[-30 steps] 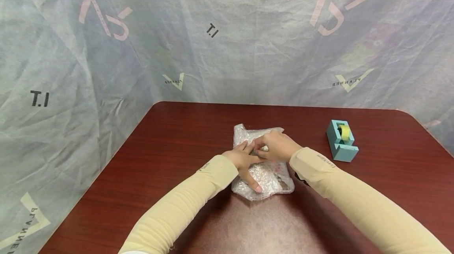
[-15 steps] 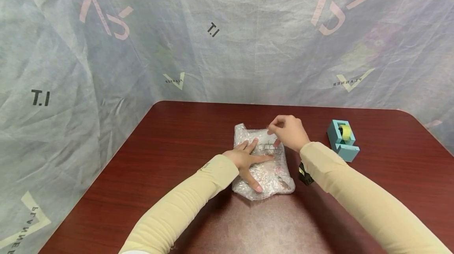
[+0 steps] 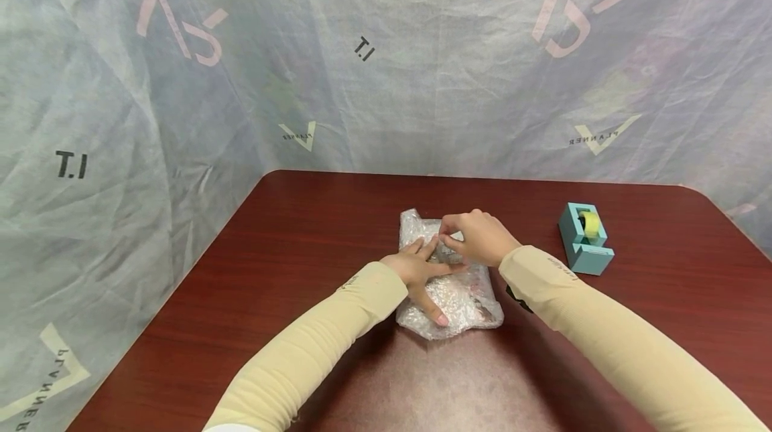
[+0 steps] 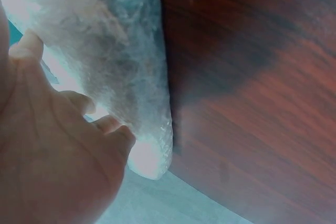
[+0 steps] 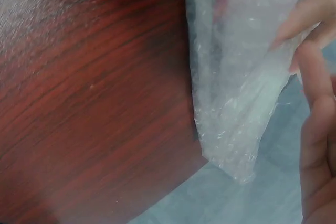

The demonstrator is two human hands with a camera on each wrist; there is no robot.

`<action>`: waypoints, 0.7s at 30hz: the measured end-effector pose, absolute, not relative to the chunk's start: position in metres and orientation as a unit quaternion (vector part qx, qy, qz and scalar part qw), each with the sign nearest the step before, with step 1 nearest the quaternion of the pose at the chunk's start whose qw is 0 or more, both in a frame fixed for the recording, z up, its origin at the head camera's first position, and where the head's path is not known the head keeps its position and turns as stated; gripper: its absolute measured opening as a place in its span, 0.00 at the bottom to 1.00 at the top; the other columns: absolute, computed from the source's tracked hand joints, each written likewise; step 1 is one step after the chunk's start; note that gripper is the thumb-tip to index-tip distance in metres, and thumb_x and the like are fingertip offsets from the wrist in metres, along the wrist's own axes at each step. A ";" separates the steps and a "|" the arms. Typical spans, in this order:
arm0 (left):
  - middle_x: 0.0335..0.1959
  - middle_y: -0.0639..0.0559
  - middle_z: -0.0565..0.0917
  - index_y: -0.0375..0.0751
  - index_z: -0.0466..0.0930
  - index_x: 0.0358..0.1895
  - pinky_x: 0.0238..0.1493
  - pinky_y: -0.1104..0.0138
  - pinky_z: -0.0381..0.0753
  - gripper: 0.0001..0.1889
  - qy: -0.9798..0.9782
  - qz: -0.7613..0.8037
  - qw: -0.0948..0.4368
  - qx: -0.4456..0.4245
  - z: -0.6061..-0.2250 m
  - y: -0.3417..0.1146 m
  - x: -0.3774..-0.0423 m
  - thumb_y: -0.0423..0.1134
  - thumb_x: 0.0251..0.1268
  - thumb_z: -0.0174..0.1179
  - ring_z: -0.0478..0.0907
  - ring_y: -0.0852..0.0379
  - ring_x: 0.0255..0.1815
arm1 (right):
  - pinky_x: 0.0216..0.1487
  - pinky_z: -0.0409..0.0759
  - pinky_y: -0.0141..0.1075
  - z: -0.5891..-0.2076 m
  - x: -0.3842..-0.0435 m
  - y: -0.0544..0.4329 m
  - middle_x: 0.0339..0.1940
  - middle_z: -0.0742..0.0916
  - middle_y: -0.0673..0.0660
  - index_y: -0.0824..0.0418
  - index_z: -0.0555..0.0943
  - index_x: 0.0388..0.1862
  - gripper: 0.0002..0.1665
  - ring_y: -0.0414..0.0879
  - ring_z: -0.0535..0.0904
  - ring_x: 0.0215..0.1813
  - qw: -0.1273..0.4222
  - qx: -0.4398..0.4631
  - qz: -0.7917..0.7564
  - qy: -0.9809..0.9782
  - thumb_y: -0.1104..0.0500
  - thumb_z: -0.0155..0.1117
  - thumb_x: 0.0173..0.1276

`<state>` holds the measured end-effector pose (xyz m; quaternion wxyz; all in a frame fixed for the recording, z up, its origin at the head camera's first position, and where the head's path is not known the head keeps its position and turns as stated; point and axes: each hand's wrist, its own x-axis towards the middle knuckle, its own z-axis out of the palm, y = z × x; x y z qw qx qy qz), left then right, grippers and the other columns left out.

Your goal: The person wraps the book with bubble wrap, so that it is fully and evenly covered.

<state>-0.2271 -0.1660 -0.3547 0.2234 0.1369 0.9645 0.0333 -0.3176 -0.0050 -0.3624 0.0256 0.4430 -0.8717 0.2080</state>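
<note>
A flat parcel in clear bubble wrap (image 3: 446, 301) lies in front of me, with something printed showing through the layers. My left hand (image 3: 419, 271) rests on it with fingers spread, holding down its left side. In the left wrist view the left hand (image 4: 58, 135) lies along the wrap's edge (image 4: 147, 103). My right hand (image 3: 479, 238) is over the upper part, index finger and thumb close together beside the left fingertips. In the right wrist view its curled fingers (image 5: 315, 93) are at the edge of the wrap (image 5: 231, 87); I cannot tell what is between them.
A light blue tape dispenser (image 3: 586, 238) with a yellow roll stands on the dark red table (image 3: 313, 231), right of the parcel. Grey printed cloth (image 3: 392, 84) hangs behind and to the left.
My right hand lifts away from the left fingertips toward the parcel's upper right, then comes back down and left beside them. The left hand and the parcel stay put.
</note>
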 end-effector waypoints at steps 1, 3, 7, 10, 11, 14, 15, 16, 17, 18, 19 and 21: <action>0.84 0.48 0.33 0.78 0.48 0.80 0.78 0.46 0.51 0.54 0.964 0.032 0.224 0.137 -0.355 -0.166 -0.227 0.67 0.52 0.72 0.33 0.42 0.83 | 0.40 0.85 0.48 -0.363 -0.317 -0.005 0.47 0.90 0.61 0.57 0.86 0.39 0.04 0.43 0.86 0.26 0.012 0.444 0.205 -0.872 0.60 0.65 0.74; 0.84 0.48 0.33 0.77 0.48 0.80 0.78 0.47 0.50 0.54 0.964 0.029 0.224 0.138 -0.354 -0.165 -0.228 0.67 0.52 0.72 0.32 0.42 0.83 | 0.40 0.84 0.48 -0.363 -0.317 -0.005 0.47 0.90 0.62 0.57 0.86 0.40 0.04 0.37 0.81 0.19 -0.004 0.444 0.200 -0.874 0.60 0.65 0.74; 0.84 0.48 0.31 0.77 0.48 0.81 0.78 0.47 0.49 0.54 0.964 0.031 0.223 0.141 -0.354 -0.165 -0.228 0.67 0.52 0.72 0.32 0.41 0.83 | 0.44 0.84 0.50 -0.364 -0.317 -0.005 0.45 0.90 0.62 0.57 0.86 0.40 0.03 0.38 0.84 0.24 -0.009 0.439 0.197 -0.876 0.61 0.66 0.73; 0.84 0.48 0.32 0.78 0.48 0.80 0.78 0.48 0.49 0.54 0.964 0.031 0.222 0.142 -0.355 -0.165 -0.227 0.67 0.52 0.72 0.33 0.42 0.83 | 0.46 0.84 0.51 -0.366 -0.317 -0.005 0.43 0.90 0.58 0.56 0.86 0.38 0.03 0.48 0.88 0.38 -0.004 0.449 0.198 -0.871 0.61 0.67 0.72; 0.84 0.48 0.32 0.78 0.48 0.80 0.78 0.47 0.50 0.54 0.964 0.031 0.222 0.141 -0.355 -0.165 -0.227 0.67 0.52 0.72 0.33 0.42 0.83 | 0.46 0.84 0.51 -0.367 -0.317 -0.005 0.42 0.90 0.56 0.55 0.87 0.37 0.03 0.50 0.88 0.42 -0.001 0.455 0.197 -0.868 0.61 0.67 0.72; 0.84 0.49 0.32 0.78 0.48 0.80 0.78 0.47 0.52 0.53 0.965 0.029 0.224 0.135 -0.355 -0.164 -0.227 0.67 0.52 0.72 0.33 0.43 0.83 | 0.46 0.83 0.50 -0.369 -0.318 -0.005 0.37 0.91 0.50 0.54 0.88 0.35 0.04 0.49 0.86 0.42 0.007 0.478 0.188 -0.858 0.61 0.69 0.71; 0.84 0.49 0.32 0.77 0.49 0.80 0.77 0.46 0.53 0.53 0.965 0.029 0.225 0.132 -0.355 -0.164 -0.227 0.68 0.52 0.72 0.33 0.44 0.84 | 0.48 0.81 0.51 -0.370 -0.318 -0.005 0.35 0.90 0.48 0.54 0.88 0.34 0.05 0.47 0.85 0.40 0.009 0.484 0.182 -0.856 0.61 0.69 0.71; 0.84 0.50 0.33 0.77 0.50 0.80 0.77 0.46 0.53 0.53 0.965 0.028 0.225 0.129 -0.355 -0.164 -0.227 0.68 0.52 0.72 0.33 0.44 0.84 | 0.51 0.80 0.52 -0.370 -0.317 -0.005 0.34 0.90 0.47 0.53 0.88 0.34 0.04 0.45 0.85 0.38 0.010 0.488 0.176 -0.855 0.60 0.69 0.70; 0.84 0.51 0.32 0.76 0.50 0.81 0.77 0.46 0.54 0.53 0.966 0.029 0.226 0.126 -0.355 -0.164 -0.227 0.68 0.52 0.72 0.33 0.45 0.84 | 0.53 0.78 0.54 -0.370 -0.317 -0.005 0.33 0.90 0.45 0.53 0.88 0.34 0.04 0.43 0.84 0.37 0.011 0.490 0.169 -0.855 0.60 0.70 0.70; 0.84 0.51 0.32 0.75 0.50 0.81 0.77 0.45 0.54 0.53 0.966 0.030 0.227 0.123 -0.356 -0.164 -0.227 0.68 0.52 0.72 0.33 0.45 0.84 | 0.55 0.76 0.55 -0.370 -0.317 -0.006 0.32 0.89 0.44 0.53 0.88 0.34 0.04 0.41 0.83 0.35 0.010 0.492 0.163 -0.855 0.60 0.70 0.70; 0.84 0.52 0.32 0.75 0.51 0.81 0.77 0.45 0.54 0.53 0.966 0.031 0.227 0.121 -0.355 -0.164 -0.227 0.68 0.51 0.72 0.32 0.46 0.84 | 0.56 0.75 0.57 -0.370 -0.316 -0.006 0.32 0.89 0.43 0.52 0.88 0.34 0.04 0.40 0.82 0.34 0.011 0.492 0.155 -0.857 0.59 0.71 0.69; 0.84 0.52 0.31 0.74 0.51 0.81 0.77 0.45 0.54 0.54 0.966 0.034 0.225 0.118 -0.356 -0.164 -0.227 0.68 0.51 0.72 0.33 0.46 0.84 | 0.58 0.74 0.58 -0.370 -0.315 -0.006 0.31 0.88 0.41 0.51 0.88 0.34 0.03 0.38 0.81 0.33 0.009 0.490 0.147 -0.859 0.58 0.71 0.69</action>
